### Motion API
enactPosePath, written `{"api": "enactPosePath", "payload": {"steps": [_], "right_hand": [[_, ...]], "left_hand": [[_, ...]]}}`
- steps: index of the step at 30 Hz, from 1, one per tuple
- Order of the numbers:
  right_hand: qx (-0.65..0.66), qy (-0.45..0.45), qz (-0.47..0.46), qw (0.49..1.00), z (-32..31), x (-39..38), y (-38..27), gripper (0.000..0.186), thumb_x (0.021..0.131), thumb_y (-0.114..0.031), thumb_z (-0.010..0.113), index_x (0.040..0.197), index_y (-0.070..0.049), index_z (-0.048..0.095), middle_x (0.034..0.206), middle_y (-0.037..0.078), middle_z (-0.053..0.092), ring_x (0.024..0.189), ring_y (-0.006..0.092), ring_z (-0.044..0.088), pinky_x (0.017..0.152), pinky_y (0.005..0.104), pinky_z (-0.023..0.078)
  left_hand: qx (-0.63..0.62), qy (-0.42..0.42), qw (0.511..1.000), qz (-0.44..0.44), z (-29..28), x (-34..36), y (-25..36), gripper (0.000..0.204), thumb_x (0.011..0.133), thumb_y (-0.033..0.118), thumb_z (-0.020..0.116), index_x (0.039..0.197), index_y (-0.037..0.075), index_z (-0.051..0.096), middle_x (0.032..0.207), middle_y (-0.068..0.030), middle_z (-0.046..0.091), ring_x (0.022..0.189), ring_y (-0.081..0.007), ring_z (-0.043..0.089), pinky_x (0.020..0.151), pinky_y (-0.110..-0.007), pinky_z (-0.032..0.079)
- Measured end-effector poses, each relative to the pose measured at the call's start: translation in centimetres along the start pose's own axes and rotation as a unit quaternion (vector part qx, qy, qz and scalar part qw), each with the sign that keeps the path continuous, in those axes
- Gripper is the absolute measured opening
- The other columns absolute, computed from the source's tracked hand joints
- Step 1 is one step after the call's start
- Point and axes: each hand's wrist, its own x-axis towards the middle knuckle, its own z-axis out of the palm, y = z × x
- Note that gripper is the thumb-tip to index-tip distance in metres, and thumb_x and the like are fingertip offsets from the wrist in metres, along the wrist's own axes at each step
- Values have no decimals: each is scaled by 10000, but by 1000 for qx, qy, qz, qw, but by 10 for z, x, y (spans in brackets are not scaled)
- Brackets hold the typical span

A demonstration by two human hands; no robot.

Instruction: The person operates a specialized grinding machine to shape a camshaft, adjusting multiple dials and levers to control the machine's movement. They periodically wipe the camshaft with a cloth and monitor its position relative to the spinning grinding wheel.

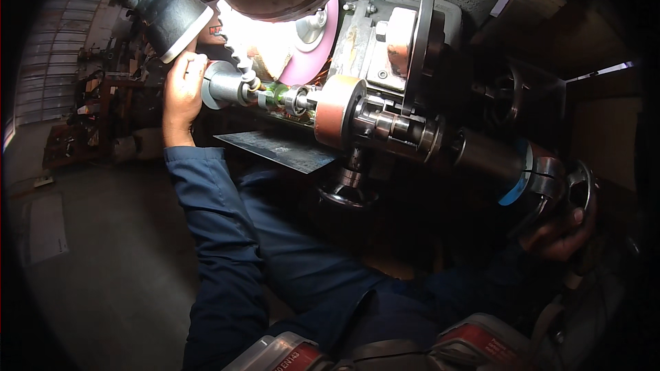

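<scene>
At the left end of the grinding machine, my left hand (182,93) is curled against a grey metal cylinder (225,85); its fingertips are partly hidden. My right hand (565,235), in shadow at the far right, grips the rim of a shiny handwheel (583,185). Between my hands runs a steel spindle assembly with a copper-coloured drum (338,111). Left of the drum is a small metal ring (298,101), close below a pink grinding wheel (322,38). Orange sparks show beside the wheel. A segmented hose (242,62) points down at the shaft.
A black work lamp (165,17) hangs just above my left hand and glares over the wheel. A flat metal plate (278,150) juts out below the shaft, near another handwheel (347,192). Respirator filters (289,352) show at the lower edge. Cluttered shelving (103,113) stands at left.
</scene>
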Motion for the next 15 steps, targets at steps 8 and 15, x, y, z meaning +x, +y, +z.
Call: {"api": "enactPosePath", "payload": {"steps": [8,15], "right_hand": [[-119,78,-41,989,8,-19,4,371,1016,-230,405,1140,84,559,1098,210,628,972,271,637,825,359,521],[18,-67,102,992,-7,13,-13,364,1028,-190,396,1170,98,567,1145,208,621,1039,254,622,882,341,505]], "left_hand": [[18,-8,1000,14,-3,-4,15,189,948,154,554,907,-26,591,785,-104,620,734,-161,563,701,-305,458],[1,-9,1000,9,-2,-5,10,178,956,123,529,901,-38,584,837,-104,624,767,-157,560,727,-306,460]]}}
